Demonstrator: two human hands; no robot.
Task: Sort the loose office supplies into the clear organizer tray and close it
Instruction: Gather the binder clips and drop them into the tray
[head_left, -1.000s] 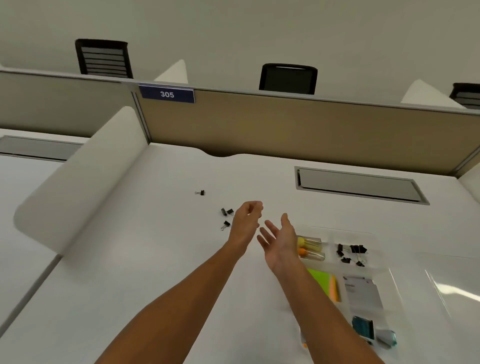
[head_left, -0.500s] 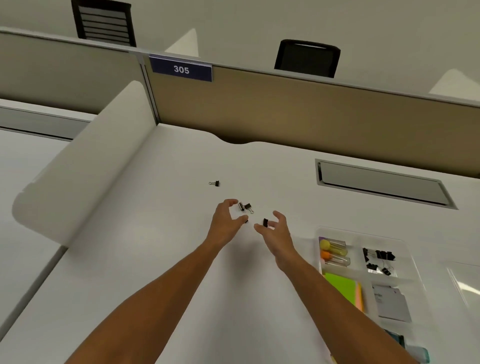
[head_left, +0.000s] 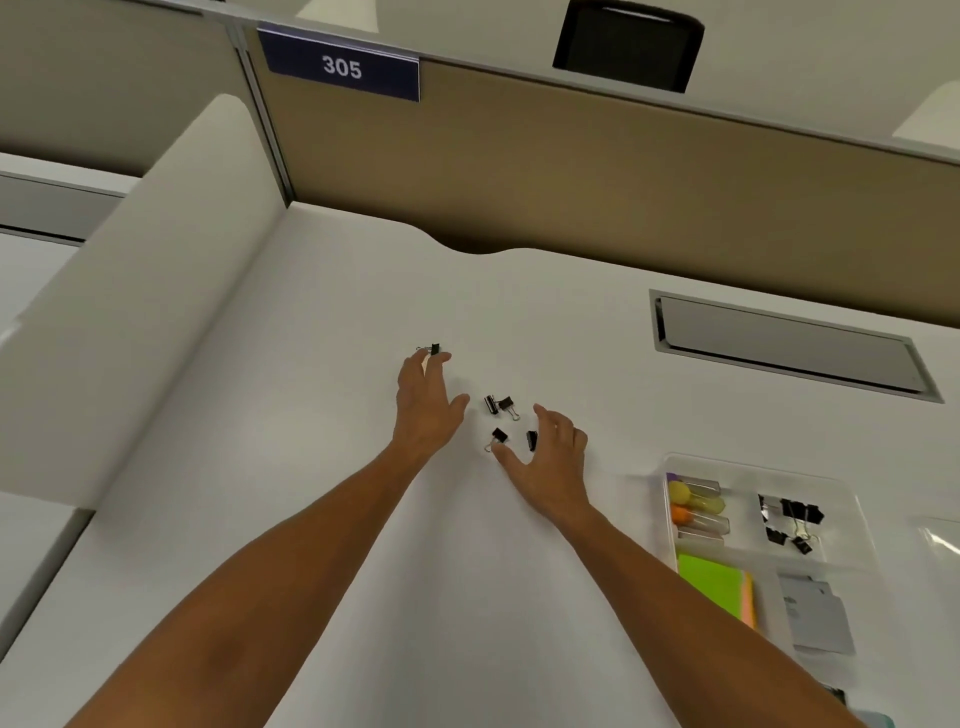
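Observation:
Several small black binder clips lie loose on the white desk (head_left: 311, 519). My left hand (head_left: 423, 405) reaches far, its spread fingertips touching the farthest clip (head_left: 434, 349). A pair of clips (head_left: 501, 405) and a single clip (head_left: 498, 436) lie between my hands. My right hand (head_left: 553, 462) is spread, thumb apart, with another clip (head_left: 531, 440) just inside its fingers. The clear organizer tray (head_left: 671, 470) sits at the right and holds binder clips (head_left: 789, 519), clear tubes (head_left: 696, 506), green sticky notes (head_left: 709, 577) and grey cards (head_left: 815, 613).
A clear lid (head_left: 940, 540) shows at the right edge. A grey cable flap (head_left: 779, 343) is set into the desk behind the tray. A tan partition (head_left: 571, 171) with a 305 sign (head_left: 340, 67) closes the back; a white side divider (head_left: 130, 312) stands left.
My left hand has stretched forward from the near clips to the farthest clip. My right hand has stayed by the near clips with its thumb spread wider. The view has tilted down and closer.

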